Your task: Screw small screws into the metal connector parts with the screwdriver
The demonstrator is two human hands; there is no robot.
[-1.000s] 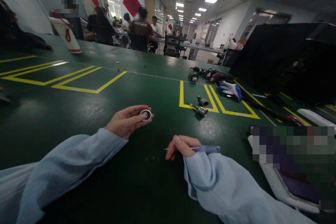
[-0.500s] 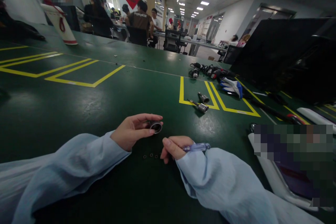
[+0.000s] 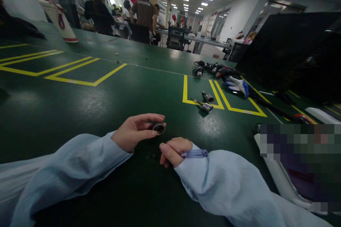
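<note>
Green worktop (image 3: 87, 113) spans the frame; at centre, left hand (image 3: 131, 133) grasps round hollow part (image 3: 159, 128), right hand (image 3: 173, 151) grips purple-handled tool (image 3: 195, 154); two small rings (image 3: 153, 156) lie at lower centre

Nothing legible (shirt lettering (image 3: 144, 3) blurred)

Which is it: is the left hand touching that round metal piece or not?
Touching: the head view shows the left hand holding the round metal piece, thumb against its lower edge.
</note>
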